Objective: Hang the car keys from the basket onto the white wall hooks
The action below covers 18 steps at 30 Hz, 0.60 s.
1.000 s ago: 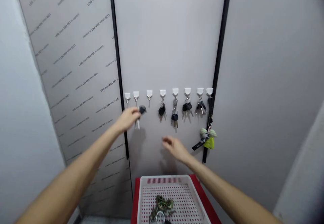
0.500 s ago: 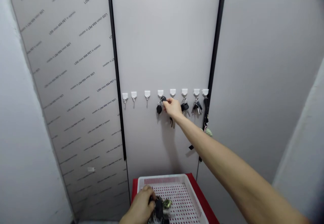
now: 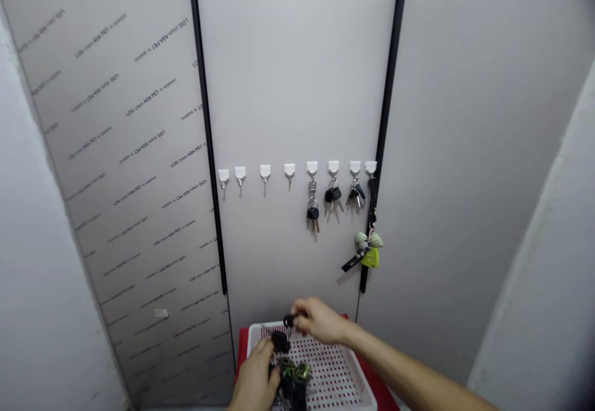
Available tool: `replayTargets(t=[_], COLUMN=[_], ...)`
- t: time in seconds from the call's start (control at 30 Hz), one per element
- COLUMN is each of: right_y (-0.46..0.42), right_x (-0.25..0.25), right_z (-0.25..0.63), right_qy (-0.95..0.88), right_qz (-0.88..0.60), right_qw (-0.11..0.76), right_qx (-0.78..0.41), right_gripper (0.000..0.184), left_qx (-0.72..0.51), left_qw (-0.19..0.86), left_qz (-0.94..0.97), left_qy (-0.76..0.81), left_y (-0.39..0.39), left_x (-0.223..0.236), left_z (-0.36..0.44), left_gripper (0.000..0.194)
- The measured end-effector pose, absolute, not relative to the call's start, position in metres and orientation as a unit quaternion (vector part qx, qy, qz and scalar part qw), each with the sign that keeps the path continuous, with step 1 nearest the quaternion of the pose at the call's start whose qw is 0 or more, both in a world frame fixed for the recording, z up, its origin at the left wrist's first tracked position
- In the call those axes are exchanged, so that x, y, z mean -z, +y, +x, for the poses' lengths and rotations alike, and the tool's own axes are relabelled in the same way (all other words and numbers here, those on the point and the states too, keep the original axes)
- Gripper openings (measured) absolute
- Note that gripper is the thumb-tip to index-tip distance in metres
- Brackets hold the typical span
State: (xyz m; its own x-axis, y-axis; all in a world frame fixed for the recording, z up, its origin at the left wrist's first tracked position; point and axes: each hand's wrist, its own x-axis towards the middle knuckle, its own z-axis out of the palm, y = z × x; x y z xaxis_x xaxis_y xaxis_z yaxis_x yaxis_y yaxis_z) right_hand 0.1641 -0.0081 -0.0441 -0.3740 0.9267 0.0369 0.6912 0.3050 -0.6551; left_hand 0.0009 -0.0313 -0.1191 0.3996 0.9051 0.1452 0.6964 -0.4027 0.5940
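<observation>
My right hand (image 3: 320,321) pinches a black-headed key (image 3: 289,320) of a small key bunch (image 3: 280,341) above the far side of a white perforated basket (image 3: 341,371). The rest of that bunch hangs to the left, close to the fingertips of my left hand (image 3: 255,375). My left hand curls around a larger bunch of keys (image 3: 292,386) with dark fobs and a greenish-gold piece, low over the basket's left part. Its fingers partly hide what they grip.
A row of white hooks (image 3: 289,170) runs across the grey cabinet door (image 3: 297,76). Key bunches (image 3: 313,212) hang from the middle and right ones; the rightmost carries a black strap with a yellow-green charm (image 3: 370,257). Red material (image 3: 379,389) lies under the basket.
My right hand has come down from the fourth hook from the left to the basket, bringing the small key bunch with it. That hook now carries nothing. My left hand stays low with its keys.
</observation>
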Motion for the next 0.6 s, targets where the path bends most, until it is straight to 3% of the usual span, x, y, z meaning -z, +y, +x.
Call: replayTargets(t=[0.1,0.2,0.3,0.4,0.5,0.6], right_y=[-0.014,-0.004,0.016,0.036,0.051,0.057], right_x=[0.053,-0.003,-0.074,-0.112,-0.115,-0.109], right_z=[0.177,0.197,0.221,0.235,0.238,0.238], right_qy=[-0.783,-0.719,-0.593,-0.549,-0.55,-0.555], right_qz=[-0.511,-0.536,-0.558,-0.598,-0.632,-0.607], right_qw=[0.23,0.424,0.579,0.575,0.542,0.568], right_qx=[-0.27,-0.125,0.05,0.105,0.071,-0.008], right_gripper=[0.018,0.024,0.03,0.039,0.038,0.025], left_qx=[-0.215,-0.265,-0.378,-0.484,-0.519,-0.511], left_qw=[0.237,0.253,0.262,0.255,0.251,0.262], left_qz=[0.806,0.784,0.753,0.704,0.666,0.655], left_qy=[0.498,0.501,0.471,0.453,0.474,0.491], left_y=[-0.027,-0.008,0.022,0.05,0.067,0.073], left_x=[0.118,0.09,0.031,-0.034,-0.073,-0.086], left_z=[0.002,0.01,0.036,0.077,0.117,0.141], left_gripper=[0.025,0.022,0.022,0.031,0.047,0.034])
